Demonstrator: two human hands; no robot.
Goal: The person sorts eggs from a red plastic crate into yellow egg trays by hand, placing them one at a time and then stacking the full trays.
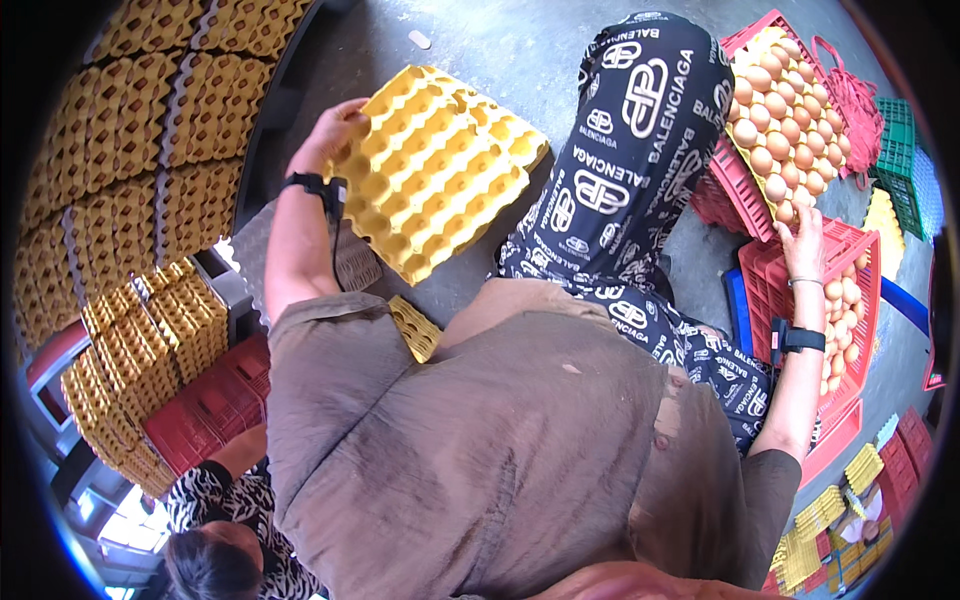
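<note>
My left hand grips the corner of a yellow egg tray at the upper middle; no eggs show in its cups. On the right, my right hand touches the near corner of another yellow tray filled with brown eggs. That full tray rests tilted on a red plastic crate. Just below my right hand stands a second red crate, with loose brown eggs inside. Whether my right fingers hold the tray's edge or an egg is hard to tell.
Tall stacks of filled egg trays rise at the left, with more trays beside dark red crates. Another person is at the lower left. Green crates and red strapping lie at the far right.
</note>
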